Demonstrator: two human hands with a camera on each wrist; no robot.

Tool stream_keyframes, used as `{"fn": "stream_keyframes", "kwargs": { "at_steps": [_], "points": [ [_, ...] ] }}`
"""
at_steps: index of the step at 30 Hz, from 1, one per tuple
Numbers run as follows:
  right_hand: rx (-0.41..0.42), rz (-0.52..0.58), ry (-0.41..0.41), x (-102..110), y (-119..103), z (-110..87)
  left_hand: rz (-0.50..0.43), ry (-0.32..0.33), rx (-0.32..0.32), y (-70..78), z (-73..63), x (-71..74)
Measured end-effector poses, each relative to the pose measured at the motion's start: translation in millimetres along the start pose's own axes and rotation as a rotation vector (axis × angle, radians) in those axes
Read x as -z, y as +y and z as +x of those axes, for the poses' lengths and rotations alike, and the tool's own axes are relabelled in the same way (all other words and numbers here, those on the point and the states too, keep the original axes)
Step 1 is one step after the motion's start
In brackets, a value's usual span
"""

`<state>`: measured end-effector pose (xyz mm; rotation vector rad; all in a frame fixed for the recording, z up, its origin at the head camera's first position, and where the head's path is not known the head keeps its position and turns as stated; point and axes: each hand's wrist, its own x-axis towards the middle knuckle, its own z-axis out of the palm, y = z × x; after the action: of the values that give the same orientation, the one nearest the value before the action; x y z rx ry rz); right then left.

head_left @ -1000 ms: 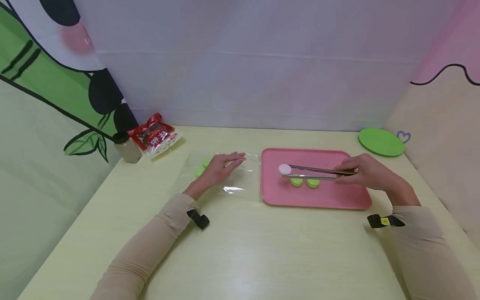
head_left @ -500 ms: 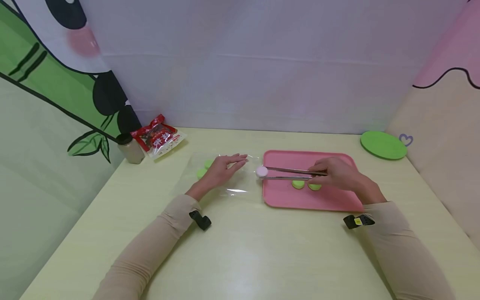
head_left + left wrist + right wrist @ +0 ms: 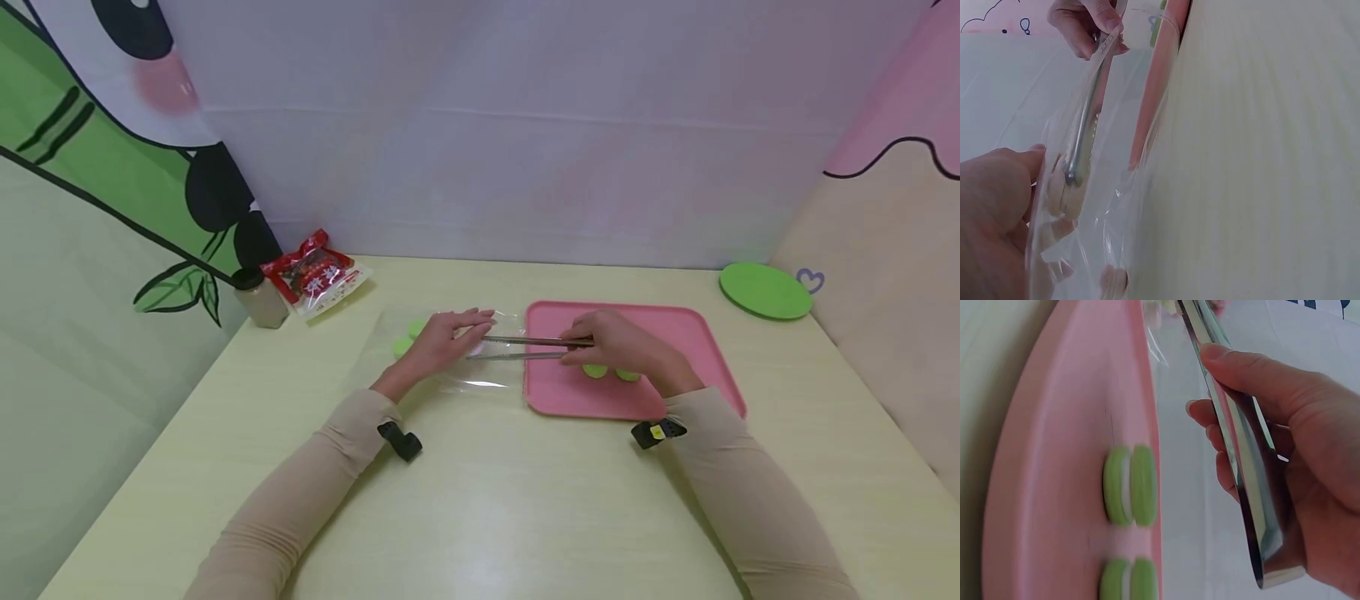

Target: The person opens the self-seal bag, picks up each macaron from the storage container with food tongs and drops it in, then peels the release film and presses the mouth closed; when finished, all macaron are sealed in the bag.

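Observation:
My right hand (image 3: 622,346) grips metal tongs (image 3: 528,341), which reach left past the edge of the pink tray (image 3: 693,358). A pale pinkish-white macaron (image 3: 477,349) sits at the tongs' tips, partly hidden by my left hand (image 3: 441,340). That left hand holds a clear plastic bag (image 3: 480,383); in the left wrist view the film (image 3: 1107,234) rises beside the thumb, and the tongs' tips appear behind it. Green macarons (image 3: 402,346) lie in the bag left of the hand. Two more green macarons (image 3: 1130,485) stand on the tray below my right hand.
A green round plate (image 3: 765,290) lies at the back right. At the back left are a red and white snack packet (image 3: 315,275) and a dark-lidded jar (image 3: 262,302). A fabric backdrop (image 3: 525,167) closes off the table's far edge.
My right hand has moved left with the tongs, carrying the pale macaron from above the tray to the bag beside my left hand. The left hand stays in place on the bag.

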<state>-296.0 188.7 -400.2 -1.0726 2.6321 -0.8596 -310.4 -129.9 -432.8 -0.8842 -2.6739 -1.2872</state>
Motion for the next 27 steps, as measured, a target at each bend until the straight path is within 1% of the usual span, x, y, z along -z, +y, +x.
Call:
{"fn": "stream_keyframes", "kwargs": {
  "at_steps": [6,10,14,17,19,24,27],
  "points": [
    [-0.023,0.039,-0.017,-14,-16,16.7,0.033,0.01,-0.005,4.6,-0.2,0.1],
    [0.022,0.025,-0.015,-20,-23,26.3,0.059,0.013,0.015,8.6,0.2,1.1],
    [0.072,0.027,-0.022,-23,-31,35.0,0.03,0.01,0.031,11.6,0.1,3.1],
    [0.082,0.042,-0.039,-27,-34,41.6,0.0,0.002,0.03,11.6,0.0,4.1],
    [0.083,0.045,-0.053,-30,-37,45.3,-0.004,-0.006,0.03,11.4,-0.3,4.4],
    [0.088,0.025,-0.085,-38,-44,52.2,0.028,-0.004,0.024,11.4,-0.6,3.9],
    [0.092,0.013,-0.088,-41,-48,53.7,0.037,0.004,0.02,12.6,-0.5,4.0]
  ]
}}
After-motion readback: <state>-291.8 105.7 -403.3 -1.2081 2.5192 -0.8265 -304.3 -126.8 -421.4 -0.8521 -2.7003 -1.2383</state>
